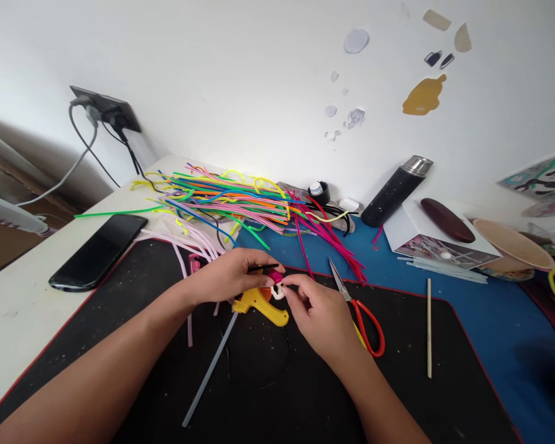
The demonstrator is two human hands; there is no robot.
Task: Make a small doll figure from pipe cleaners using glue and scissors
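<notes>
Over the middle of the black mat, my left hand pinches a small magenta-and-white fuzzy craft piece. A thin dark stick also lies between its fingers. My right hand is closed, thumb and forefinger on the white part of the same piece. Just below the left hand lies a yellow hot glue gun, partly covered by the fingers, with a long translucent glue stick sticking out toward me. To the right of my right hand rest red-handled scissors, partly hidden by the wrist.
Colourful pipe cleaners are heaped at the back, with magenta ones beside them. A black phone lies left. At the back right stand a leaning black flask and a white box. A thin wooden stick lies on the mat.
</notes>
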